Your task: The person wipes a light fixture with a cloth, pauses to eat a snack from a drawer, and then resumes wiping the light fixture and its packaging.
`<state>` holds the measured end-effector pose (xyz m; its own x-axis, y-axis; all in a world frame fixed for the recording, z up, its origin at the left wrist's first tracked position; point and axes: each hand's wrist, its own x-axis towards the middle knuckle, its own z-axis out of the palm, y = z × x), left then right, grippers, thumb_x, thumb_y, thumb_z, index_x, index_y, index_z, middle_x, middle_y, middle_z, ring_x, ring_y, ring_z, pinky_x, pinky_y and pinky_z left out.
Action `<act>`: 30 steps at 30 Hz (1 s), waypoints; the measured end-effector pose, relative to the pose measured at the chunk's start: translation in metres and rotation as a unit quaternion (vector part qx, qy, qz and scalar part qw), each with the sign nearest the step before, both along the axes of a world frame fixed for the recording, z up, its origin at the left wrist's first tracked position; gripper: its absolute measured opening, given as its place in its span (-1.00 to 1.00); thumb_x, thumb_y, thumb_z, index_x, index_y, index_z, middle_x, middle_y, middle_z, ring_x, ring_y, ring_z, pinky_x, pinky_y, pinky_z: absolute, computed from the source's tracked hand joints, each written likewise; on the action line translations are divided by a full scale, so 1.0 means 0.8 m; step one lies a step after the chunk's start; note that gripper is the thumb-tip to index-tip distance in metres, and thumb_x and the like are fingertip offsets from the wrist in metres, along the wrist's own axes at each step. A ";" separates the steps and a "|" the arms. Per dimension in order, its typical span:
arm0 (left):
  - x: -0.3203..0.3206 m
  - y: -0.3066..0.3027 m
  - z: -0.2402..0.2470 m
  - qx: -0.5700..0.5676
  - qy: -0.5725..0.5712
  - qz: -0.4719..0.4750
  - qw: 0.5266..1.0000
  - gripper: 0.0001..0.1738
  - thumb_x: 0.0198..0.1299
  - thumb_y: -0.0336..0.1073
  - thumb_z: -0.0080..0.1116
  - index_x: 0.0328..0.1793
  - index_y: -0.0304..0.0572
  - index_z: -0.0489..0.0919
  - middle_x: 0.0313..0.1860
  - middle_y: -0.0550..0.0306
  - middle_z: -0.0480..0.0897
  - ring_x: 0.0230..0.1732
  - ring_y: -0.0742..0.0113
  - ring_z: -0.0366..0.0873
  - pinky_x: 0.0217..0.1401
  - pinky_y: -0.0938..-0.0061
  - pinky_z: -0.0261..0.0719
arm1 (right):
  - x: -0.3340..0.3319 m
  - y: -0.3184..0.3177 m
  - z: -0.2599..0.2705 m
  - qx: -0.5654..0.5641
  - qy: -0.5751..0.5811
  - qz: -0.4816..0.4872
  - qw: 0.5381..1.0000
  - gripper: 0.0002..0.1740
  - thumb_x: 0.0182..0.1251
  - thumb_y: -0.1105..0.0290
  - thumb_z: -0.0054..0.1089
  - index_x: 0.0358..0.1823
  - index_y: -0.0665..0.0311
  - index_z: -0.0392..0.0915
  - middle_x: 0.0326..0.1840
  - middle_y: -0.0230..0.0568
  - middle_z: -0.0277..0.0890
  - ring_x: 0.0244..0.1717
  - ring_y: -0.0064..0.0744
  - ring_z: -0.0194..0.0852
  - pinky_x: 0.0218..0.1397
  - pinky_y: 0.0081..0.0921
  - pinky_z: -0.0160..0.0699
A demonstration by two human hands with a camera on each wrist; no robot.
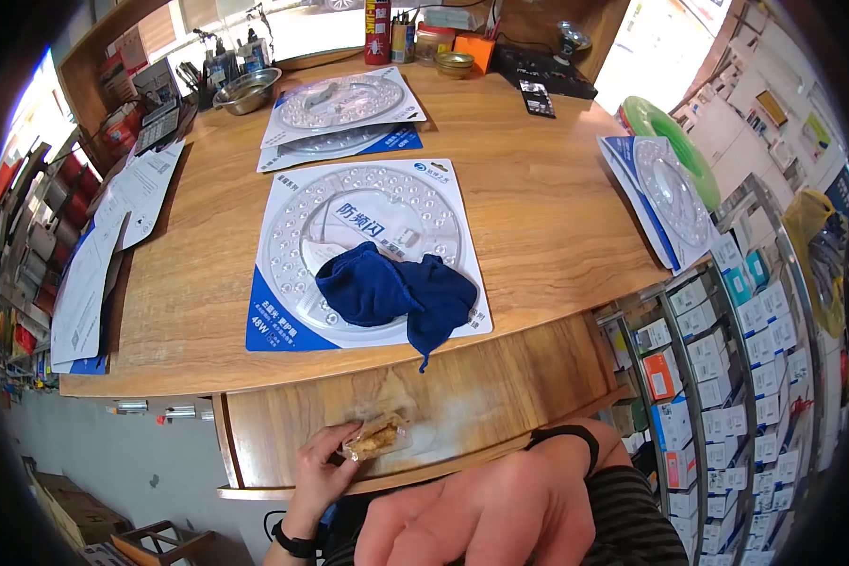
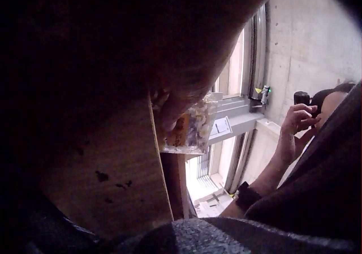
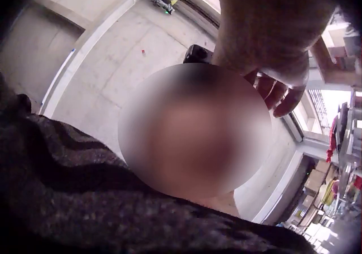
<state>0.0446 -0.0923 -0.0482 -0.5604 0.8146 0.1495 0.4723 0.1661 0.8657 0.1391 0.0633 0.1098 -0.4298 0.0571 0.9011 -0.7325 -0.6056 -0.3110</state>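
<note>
Above the pulled-out drawer, near its front, grips a small clear packet of golden-brown contents, probably a snack. Clamps it at one end between thumb and bent fingers of the left hand, presumably to steady the crinkly wrap and leave the other end uncovered. Cannot tell about contact between packet and drawer bottom; likely favours this low spot, close to the lap, for an easy bend of the arm. Holds the right hand high, near the face in the left wrist view, with fingers bent; cannot tell of anything pinched there. Has a 48W round LED light package flat on the counter ahead, perhaps face up to show the label. Has a dark blue cloth crumpled over the near part of that package, with a tip at the counter's front edge, maybe for quick reach. Shows two more light packages farther back, overlapped, likely to save space. Lines the far side with a metal bowl, a red spray can and a pen holder, seemingly to spare the middle.
</note>
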 end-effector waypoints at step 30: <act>0.006 -0.008 -0.024 0.031 -0.056 0.096 0.993 -0.65 -0.08 -0.46 0.43 -0.17 -0.27 0.52 -0.28 0.04 0.67 -0.26 0.32 0.67 -0.17 0.53 0.59 | 0.003 0.033 -0.132 0.649 -0.117 -0.443 0.608 -0.82 0.15 0.33 0.12 -0.24 0.14 0.60 0.25 -0.17 0.36 0.29 -0.25 0.27 0.32 0.01 0.17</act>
<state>0.0494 -0.0983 -0.0671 -0.7199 0.6829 0.1243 0.3380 0.1885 0.9220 0.1414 0.0896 0.0044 -0.8729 -0.3345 0.3551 -0.4371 0.8596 -0.2646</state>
